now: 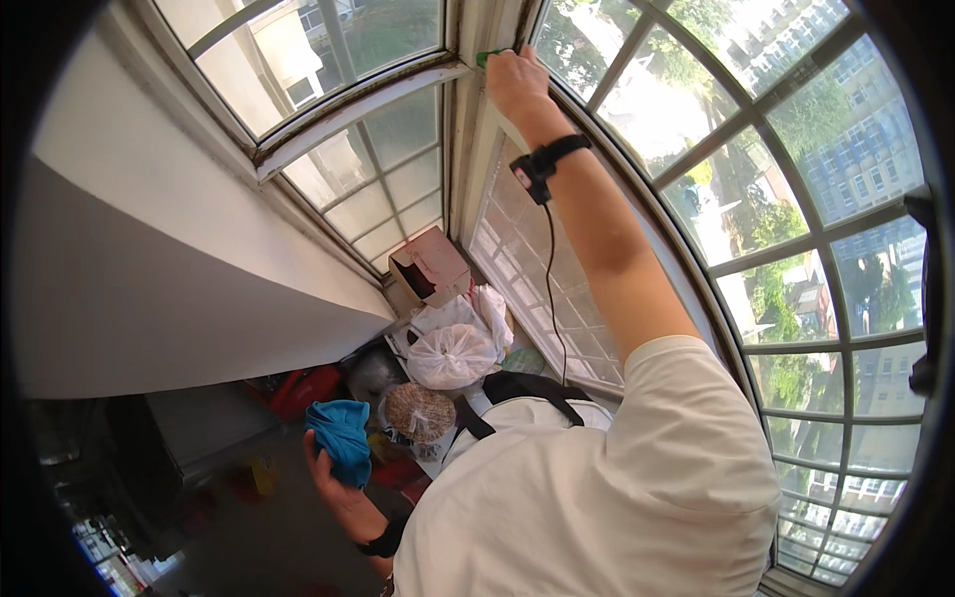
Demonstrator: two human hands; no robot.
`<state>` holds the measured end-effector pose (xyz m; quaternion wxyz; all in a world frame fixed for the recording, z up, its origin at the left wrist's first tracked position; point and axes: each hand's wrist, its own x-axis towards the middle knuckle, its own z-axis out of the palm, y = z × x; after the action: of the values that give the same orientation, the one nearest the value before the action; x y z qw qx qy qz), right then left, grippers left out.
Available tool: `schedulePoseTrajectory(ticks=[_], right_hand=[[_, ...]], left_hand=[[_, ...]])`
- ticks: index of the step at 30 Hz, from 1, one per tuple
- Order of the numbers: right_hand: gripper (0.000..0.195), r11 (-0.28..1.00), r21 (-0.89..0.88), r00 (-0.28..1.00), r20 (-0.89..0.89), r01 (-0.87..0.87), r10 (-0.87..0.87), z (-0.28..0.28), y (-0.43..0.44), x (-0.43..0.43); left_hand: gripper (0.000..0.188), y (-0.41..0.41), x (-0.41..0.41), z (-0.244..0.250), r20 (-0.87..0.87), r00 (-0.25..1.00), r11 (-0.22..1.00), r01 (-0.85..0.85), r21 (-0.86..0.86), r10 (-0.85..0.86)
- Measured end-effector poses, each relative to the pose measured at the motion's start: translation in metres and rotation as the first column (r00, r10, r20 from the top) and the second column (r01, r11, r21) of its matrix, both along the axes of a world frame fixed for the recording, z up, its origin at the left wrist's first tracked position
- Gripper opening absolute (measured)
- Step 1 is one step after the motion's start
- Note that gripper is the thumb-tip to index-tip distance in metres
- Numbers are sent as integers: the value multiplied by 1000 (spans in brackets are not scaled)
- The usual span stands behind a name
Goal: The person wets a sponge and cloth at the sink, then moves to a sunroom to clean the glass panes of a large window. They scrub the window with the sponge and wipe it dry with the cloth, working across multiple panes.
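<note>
My right hand [517,80] is raised to the corner post [471,112] between two windows. Its fingers are closed around a small green thing [486,57], mostly hidden by the hand and pressed at the white frame. Lower down at the left, my left hand [339,489] holds a bunched blue cloth [342,442] in its palm, away from the windows. A black strap with a small device [533,175] sits on my right wrist, and a dark cable [552,283] hangs from it.
A worn cardboard box [436,269] stands in the window corner above a tied white plastic bag [451,357]. Nearby is a clear bag of brown bits [420,413]. A barred window [768,246] curves along my right; a plain wall [186,246] is at left.
</note>
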<state>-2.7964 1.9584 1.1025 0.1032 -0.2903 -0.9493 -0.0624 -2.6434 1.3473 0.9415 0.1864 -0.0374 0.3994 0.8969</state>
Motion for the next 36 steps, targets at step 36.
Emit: schedulePoseTrajectory(ticks=[36], right_hand=[[31, 980, 200, 972, -232, 9, 39, -59, -40, 200]], left_hand=[[49, -4, 18, -13, 6, 997, 997, 79, 26, -79]])
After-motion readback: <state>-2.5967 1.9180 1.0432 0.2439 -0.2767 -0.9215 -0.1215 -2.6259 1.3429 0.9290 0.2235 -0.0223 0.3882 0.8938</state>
